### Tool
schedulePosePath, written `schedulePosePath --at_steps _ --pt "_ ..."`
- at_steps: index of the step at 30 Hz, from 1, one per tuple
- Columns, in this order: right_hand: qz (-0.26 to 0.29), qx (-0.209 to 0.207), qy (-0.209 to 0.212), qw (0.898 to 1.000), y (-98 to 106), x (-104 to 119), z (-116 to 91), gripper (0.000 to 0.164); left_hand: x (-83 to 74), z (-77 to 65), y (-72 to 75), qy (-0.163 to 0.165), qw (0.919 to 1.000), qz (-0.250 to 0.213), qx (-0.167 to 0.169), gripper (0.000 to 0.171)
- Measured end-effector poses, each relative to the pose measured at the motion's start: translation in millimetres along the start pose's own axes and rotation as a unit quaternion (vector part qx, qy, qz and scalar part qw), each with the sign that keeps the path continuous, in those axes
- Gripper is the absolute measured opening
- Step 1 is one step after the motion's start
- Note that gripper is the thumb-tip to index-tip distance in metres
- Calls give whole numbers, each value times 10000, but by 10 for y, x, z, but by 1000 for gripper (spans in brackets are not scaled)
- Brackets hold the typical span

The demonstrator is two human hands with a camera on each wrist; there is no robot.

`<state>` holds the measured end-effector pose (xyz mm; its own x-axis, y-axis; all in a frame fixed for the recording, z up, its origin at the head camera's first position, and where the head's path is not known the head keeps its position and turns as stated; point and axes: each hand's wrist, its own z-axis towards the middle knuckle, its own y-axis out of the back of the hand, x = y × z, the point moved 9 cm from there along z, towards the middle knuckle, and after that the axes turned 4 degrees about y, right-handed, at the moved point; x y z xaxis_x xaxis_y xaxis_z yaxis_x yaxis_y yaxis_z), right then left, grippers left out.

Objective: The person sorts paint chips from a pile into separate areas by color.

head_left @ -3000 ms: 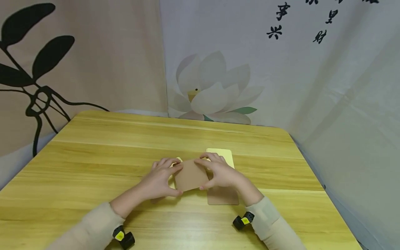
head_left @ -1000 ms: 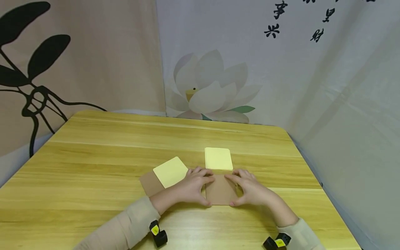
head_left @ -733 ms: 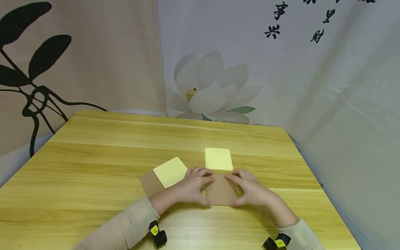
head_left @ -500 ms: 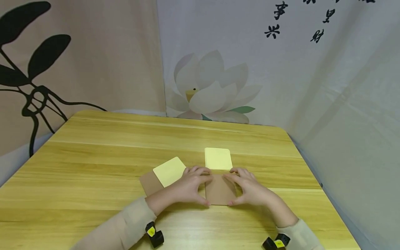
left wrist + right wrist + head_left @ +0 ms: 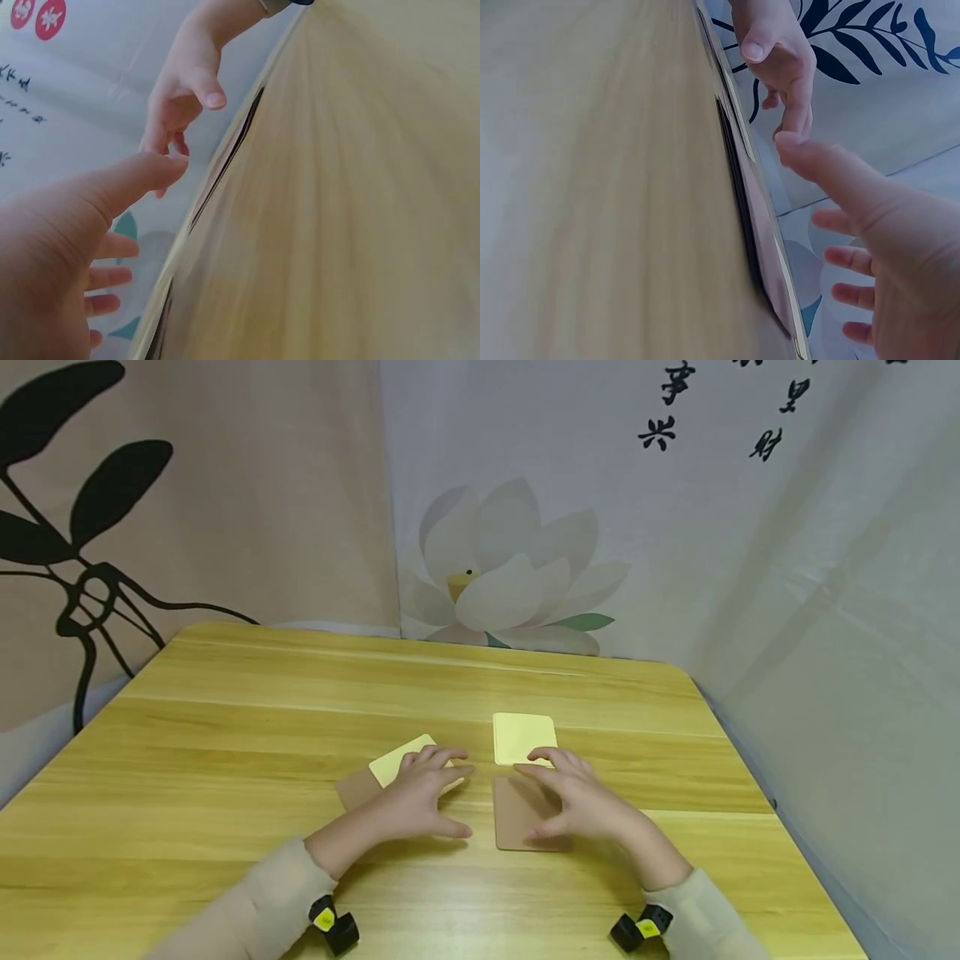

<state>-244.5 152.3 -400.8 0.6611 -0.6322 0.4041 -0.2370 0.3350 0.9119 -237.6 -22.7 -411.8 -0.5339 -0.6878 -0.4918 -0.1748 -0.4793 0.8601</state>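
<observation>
My left hand point(image 5: 420, 797) hovers with spread fingers over the left cards, holding nothing. Under it lies a yellow rounded card point(image 5: 395, 764), partly hidden, beside a brown card point(image 5: 357, 788), both turned at an angle. My right hand point(image 5: 585, 797), also holding nothing, is over the right edge of a square brown card point(image 5: 512, 827) lying flat. Behind that, a small pile of yellow cards point(image 5: 521, 733) lies squared to it. In the left wrist view the brown card shows only as a thin dark edge. Both hands' fingers are parted in the wrist views.
The wooden table point(image 5: 300, 685) has rounded far corners. A pale cloth backdrop point(image 5: 675, 552) with a lotus print hangs behind it. Black wrist cameras sit at the left cuff point(image 5: 333, 925) and right cuff point(image 5: 641, 928).
Three seconds ago both hands held a brown card raised; a second ago it lay at the right between them. Now the hands have let go and risen, the left moving leftward.
</observation>
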Motion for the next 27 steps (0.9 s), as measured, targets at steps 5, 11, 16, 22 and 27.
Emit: schedulePosePath --at_steps 5,11,16,22,27 --pt "104 36 291 9995 -26 65 160 89 154 -102 149 267 9992 44 -309 86" --pt "328 200 479 9981 -92 123 348 89 344 -245 290 764 9949 189 -624 89" --pt "554 427 648 9954 -164 196 521 90 458 -342 388 1003 9901 281 -941 90" --pt "561 670 878 9923 -237 273 722 90 574 -458 432 1229 9865 140 -1069 91" --pt "420 897 994 9901 -310 312 881 92 632 -515 447 1373 9839 169 -1130 92"
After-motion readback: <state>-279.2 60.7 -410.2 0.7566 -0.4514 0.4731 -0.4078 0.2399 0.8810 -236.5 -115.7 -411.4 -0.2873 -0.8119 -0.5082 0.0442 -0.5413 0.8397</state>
